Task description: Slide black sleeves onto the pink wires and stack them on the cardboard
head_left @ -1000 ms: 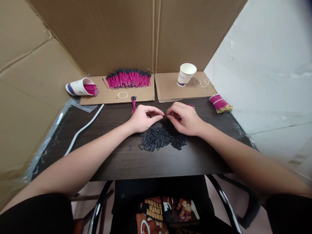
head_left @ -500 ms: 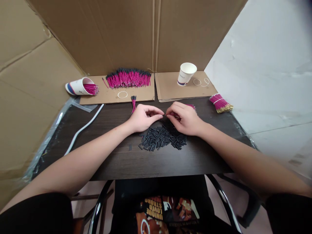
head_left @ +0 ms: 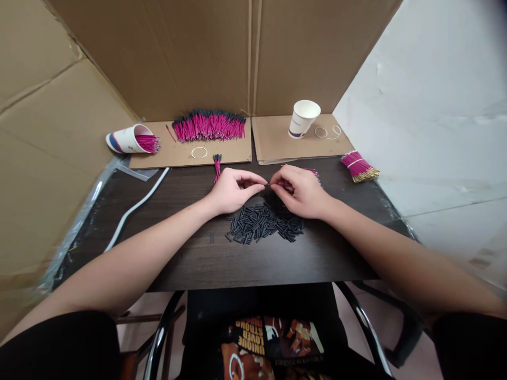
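Observation:
My left hand (head_left: 237,190) and my right hand (head_left: 297,190) meet over the table with thumb and forefinger pinched, fingertips almost touching. A tiny thin piece of wire (head_left: 269,184) shows between them; the rest of it is hidden by the fingers. Just in front lies a heap of short black sleeves (head_left: 261,224). Beyond my left hand rests a small group of magenta wires with black ends (head_left: 217,166). More magenta wires (head_left: 314,172) lie behind my right hand, which partly covers them.
Black-ended magenta wires (head_left: 209,126) are piled on the left cardboard sheet (head_left: 233,155). A tipped paper cup (head_left: 124,140) holds magenta wires; another cup (head_left: 303,119) stands upright near rubber bands (head_left: 328,132). At right lies a banded wire bundle (head_left: 359,166). A white cable (head_left: 137,208) runs along the left.
Both hands stay pinched in nearly the same place. Their fingertips shift very slightly, and the view moves a little.

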Demonstrator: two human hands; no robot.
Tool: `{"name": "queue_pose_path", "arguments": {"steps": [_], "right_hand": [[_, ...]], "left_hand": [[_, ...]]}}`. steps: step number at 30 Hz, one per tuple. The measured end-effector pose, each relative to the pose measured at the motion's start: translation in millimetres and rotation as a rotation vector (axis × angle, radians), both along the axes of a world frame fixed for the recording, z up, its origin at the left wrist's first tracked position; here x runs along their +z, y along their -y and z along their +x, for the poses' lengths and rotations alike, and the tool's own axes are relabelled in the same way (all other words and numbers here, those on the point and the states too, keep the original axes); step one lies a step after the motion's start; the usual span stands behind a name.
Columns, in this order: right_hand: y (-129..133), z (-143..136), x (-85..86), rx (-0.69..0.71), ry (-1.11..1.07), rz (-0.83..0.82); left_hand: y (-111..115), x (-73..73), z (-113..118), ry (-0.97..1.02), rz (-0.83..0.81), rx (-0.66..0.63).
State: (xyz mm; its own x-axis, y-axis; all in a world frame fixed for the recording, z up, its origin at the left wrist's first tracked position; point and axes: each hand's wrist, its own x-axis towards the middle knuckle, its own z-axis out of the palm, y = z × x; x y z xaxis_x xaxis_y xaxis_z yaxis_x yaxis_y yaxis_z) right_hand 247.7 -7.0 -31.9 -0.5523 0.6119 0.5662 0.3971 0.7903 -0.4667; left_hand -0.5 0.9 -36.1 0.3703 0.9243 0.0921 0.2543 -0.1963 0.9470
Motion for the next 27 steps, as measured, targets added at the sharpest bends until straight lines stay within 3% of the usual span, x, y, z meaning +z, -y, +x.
{"name": "queue_pose_path", "arguments": {"steps": [15,27], "right_hand": [[0.5,0.0,5.7,0.056,0.004,0.079],[-0.2,-0.4,1.0,0.035,0.000,0.046]], "left_hand": [[-1.7,7.9,0.1,0.071,-0.128,-0.033],[-2.2,1.8,0.3,0.064,-0.059,-0.027]]}}
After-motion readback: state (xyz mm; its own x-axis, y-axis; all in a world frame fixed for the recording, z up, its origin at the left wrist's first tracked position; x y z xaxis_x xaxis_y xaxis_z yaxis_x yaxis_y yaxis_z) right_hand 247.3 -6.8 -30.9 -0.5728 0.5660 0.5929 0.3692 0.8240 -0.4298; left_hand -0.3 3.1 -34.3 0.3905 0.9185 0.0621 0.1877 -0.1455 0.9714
